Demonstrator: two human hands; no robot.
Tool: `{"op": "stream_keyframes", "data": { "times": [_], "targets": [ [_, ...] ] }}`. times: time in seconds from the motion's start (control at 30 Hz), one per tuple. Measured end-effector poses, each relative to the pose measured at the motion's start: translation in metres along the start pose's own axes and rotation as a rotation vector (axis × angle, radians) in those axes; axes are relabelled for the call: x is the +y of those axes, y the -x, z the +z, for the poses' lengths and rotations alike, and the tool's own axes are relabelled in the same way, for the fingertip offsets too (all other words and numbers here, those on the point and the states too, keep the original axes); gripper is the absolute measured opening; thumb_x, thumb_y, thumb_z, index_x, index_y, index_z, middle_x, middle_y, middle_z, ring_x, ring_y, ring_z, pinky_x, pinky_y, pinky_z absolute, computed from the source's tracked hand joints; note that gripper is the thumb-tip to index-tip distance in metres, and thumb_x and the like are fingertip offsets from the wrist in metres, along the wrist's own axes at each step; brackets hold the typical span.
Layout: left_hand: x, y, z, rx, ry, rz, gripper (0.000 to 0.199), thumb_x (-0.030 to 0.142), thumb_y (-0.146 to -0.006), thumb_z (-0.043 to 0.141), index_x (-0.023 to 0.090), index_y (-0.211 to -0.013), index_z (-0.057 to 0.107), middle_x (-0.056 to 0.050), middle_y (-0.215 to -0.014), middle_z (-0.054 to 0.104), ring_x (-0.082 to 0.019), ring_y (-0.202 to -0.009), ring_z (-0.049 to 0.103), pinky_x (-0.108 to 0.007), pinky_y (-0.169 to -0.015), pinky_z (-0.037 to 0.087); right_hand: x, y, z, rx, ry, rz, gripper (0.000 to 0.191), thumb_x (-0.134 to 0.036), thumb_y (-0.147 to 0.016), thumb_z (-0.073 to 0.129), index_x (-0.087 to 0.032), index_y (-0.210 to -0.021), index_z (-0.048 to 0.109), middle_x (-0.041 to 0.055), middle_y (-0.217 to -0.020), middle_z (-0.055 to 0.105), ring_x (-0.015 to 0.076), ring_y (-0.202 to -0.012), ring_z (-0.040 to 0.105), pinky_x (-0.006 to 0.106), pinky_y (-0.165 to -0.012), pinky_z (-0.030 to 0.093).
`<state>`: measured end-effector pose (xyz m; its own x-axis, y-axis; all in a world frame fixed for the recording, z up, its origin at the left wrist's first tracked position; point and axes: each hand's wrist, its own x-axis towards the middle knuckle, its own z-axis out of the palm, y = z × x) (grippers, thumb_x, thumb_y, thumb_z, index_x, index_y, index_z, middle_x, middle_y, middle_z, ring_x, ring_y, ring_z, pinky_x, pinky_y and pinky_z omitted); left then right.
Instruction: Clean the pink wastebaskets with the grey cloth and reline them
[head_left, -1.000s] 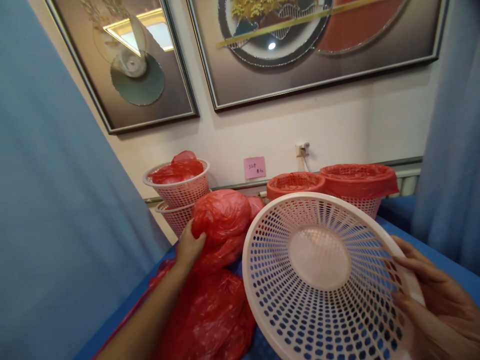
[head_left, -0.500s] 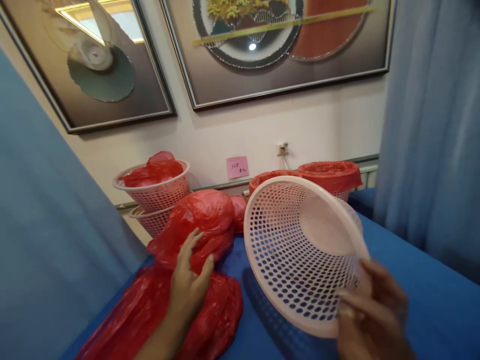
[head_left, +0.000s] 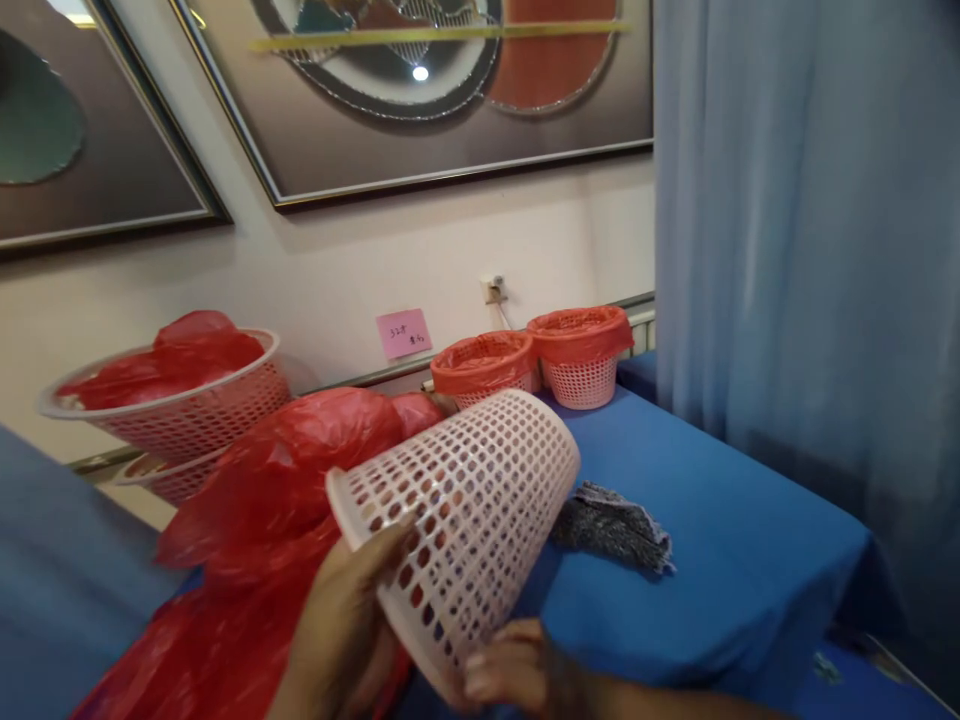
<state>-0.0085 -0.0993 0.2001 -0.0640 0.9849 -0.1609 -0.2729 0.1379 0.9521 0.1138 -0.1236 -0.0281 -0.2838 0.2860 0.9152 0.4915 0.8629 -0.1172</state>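
A pale pink perforated plastic basket (head_left: 480,490) is tilted on its side above the blue-covered table, its mouth turned toward the lower left. My left hand (head_left: 349,610) grips the rim, thumb on the outer wall and the other fingers hidden inside. At the rim's lower edge, the curled fingers of my right hand (head_left: 517,665) hold the same basket. Crumpled red plastic bags (head_left: 300,470) lie left of it, partly behind my left hand. A grey rag (head_left: 615,530) rests on the blue cloth to the basket's right.
Two baskets lined with red bags, one nearer the middle (head_left: 484,365) and one farther right (head_left: 585,360), stand against the wall. Stacked baskets (head_left: 202,400) with red plastic rise at left. Blue curtains (head_left: 795,250) hang at the right and lower left. A pink note (head_left: 403,333) is on the wall.
The basket has turned so its mouth faces left instead of toward me. My left hand, open and apart from it before, now grips its rim. The view has shifted right, showing the rag.
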Motion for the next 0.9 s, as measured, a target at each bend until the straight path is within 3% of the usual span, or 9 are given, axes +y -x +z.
{"op": "stream_keyframes", "data": {
  "times": [0.07, 0.13, 0.23, 0.37, 0.5, 0.6, 0.67, 0.8, 0.9],
  "targets": [
    [0.011, 0.004, -0.010, 0.090, -0.020, 0.074, 0.070, 0.024, -0.047, 0.091, 0.019, -0.114, 0.074, -0.011, -0.101, 0.084, -0.043, -0.102, 0.077, -0.050, -0.082, 0.068, 0.019, 0.002, -0.033, 0.036, 0.009, -0.043, 0.032, -0.040, -0.100, 0.052, -0.033, -0.131, 0.057, 0.0034, -0.124, 0.072, 0.0191, -0.111, 0.069, 0.036, -0.096, 0.056],
    [0.016, 0.008, -0.019, 0.146, -0.053, 0.183, 0.074, 0.027, -0.046, 0.093, 0.025, -0.118, 0.074, -0.007, -0.101, 0.084, -0.042, -0.105, 0.076, -0.049, -0.082, 0.069, 0.043, 0.004, -0.065, 0.000, 0.073, 0.149, 0.036, -0.026, -0.098, 0.047, -0.026, -0.133, 0.057, 0.0110, -0.134, 0.067, 0.0245, -0.123, 0.063, 0.046, -0.102, 0.052],
    [0.010, 0.009, -0.028, 0.154, -0.088, 0.250, 0.079, 0.035, -0.047, 0.096, 0.030, -0.123, 0.073, -0.005, -0.107, 0.083, -0.043, -0.111, 0.074, -0.049, -0.085, 0.068, 0.084, 0.006, -0.101, -0.308, 0.203, 0.515, 0.039, -0.023, -0.093, 0.056, -0.026, -0.131, 0.065, 0.0123, -0.145, 0.060, 0.0332, -0.141, 0.049, 0.060, -0.115, 0.037],
    [-0.019, -0.002, -0.034, 0.096, -0.074, 0.195, 0.078, 0.039, -0.048, 0.098, 0.026, -0.122, 0.075, -0.011, -0.110, 0.083, -0.044, -0.111, 0.074, -0.052, -0.088, 0.067, 0.130, 0.015, -0.129, -0.718, 0.237, 0.816, 0.068, -0.039, -0.081, 0.075, -0.030, -0.146, 0.059, 0.0134, -0.163, 0.042, 0.0463, -0.146, 0.038, 0.068, -0.112, 0.033],
    [-0.053, -0.019, -0.035, -0.001, -0.054, 0.139, 0.066, 0.041, -0.052, 0.098, 0.020, -0.112, 0.078, -0.013, -0.109, 0.083, -0.041, -0.107, 0.076, -0.052, -0.092, 0.064, 0.143, 0.033, -0.137, -0.780, 0.174, 0.823, 0.074, -0.035, -0.080, 0.074, -0.033, -0.151, 0.052, 0.0127, -0.164, 0.040, 0.0405, -0.133, 0.053, 0.061, -0.111, 0.038],
    [-0.076, -0.027, -0.033, -0.070, -0.119, 0.148, 0.056, 0.047, -0.056, 0.097, 0.020, -0.102, 0.081, -0.013, -0.107, 0.083, -0.038, -0.104, 0.077, -0.051, -0.095, 0.062, 0.141, 0.048, -0.135, -0.651, 0.148, 0.823, 0.071, -0.015, -0.078, 0.064, -0.029, -0.147, 0.057, 0.0108, -0.155, 0.052, 0.0317, -0.134, 0.055, 0.050, -0.117, 0.037],
    [-0.090, -0.033, -0.031, -0.102, -0.186, 0.176, 0.052, 0.052, -0.057, 0.095, 0.020, -0.096, 0.083, -0.013, -0.102, 0.083, -0.039, -0.103, 0.077, -0.052, -0.097, 0.061, 0.143, 0.057, -0.135, -0.460, 0.133, 0.922, 0.067, -0.012, -0.077, 0.057, -0.027, -0.142, 0.061, 0.0098, -0.147, 0.059, 0.0270, -0.131, 0.059, 0.043, -0.116, 0.041],
    [-0.116, -0.047, -0.030, -0.170, -0.261, 0.220, 0.049, 0.060, -0.056, 0.093, 0.023, -0.087, 0.084, -0.013, -0.095, 0.084, -0.041, -0.105, 0.076, -0.054, -0.099, 0.060, 0.154, 0.068, -0.151, 0.141, 0.148, 1.240, 0.054, -0.030, -0.084, 0.057, -0.022, -0.137, 0.063, 0.0104, -0.134, 0.067, 0.0291, -0.126, 0.062, 0.046, -0.112, 0.046],
    [-0.134, -0.057, -0.033, -0.247, -0.324, 0.259, 0.046, 0.062, -0.061, 0.089, 0.024, -0.087, 0.085, -0.013, -0.098, 0.084, -0.040, -0.107, 0.076, -0.053, -0.103, 0.057, 0.158, 0.065, -0.169, 0.480, 0.127, 1.414, 0.068, -0.050, -0.082, 0.064, -0.015, -0.140, 0.059, 0.0128, -0.123, 0.071, 0.0325, -0.113, 0.067, 0.048, -0.103, 0.051]
  ]
}}
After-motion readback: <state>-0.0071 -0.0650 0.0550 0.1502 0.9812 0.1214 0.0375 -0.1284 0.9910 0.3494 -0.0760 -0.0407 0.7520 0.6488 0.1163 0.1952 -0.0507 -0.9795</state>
